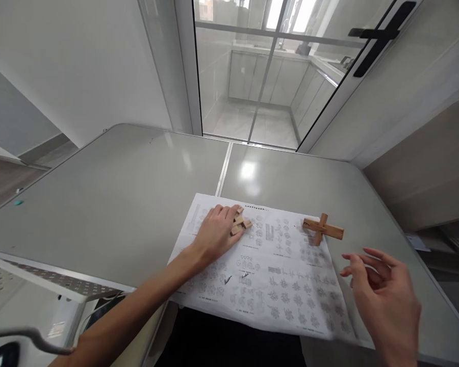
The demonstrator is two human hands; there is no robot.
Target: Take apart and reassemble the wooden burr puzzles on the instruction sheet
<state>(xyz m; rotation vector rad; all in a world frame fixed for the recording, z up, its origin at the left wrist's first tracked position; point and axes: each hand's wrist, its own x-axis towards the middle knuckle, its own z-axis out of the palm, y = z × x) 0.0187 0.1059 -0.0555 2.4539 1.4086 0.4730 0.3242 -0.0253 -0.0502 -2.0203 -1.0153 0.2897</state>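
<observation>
My left hand (217,232) lies on a printed instruction sheet (268,275), its fingers curled over a small cluster of wooden puzzle pieces (241,223). To the right, a wooden cross-shaped puzzle (323,228) rests on the sheet's far right corner, touched by neither hand. Held in the air at the near right, my right hand (382,300) has its fingers apart and holds nothing, a little short of the cross.
The sheet lies on a grey folding table (118,193) with a centre seam. A glass sliding door (268,71) with a black handle stands beyond the far edge. A perforated metal shelf (42,280) sits at the near left. A wood-toned wall runs along the right.
</observation>
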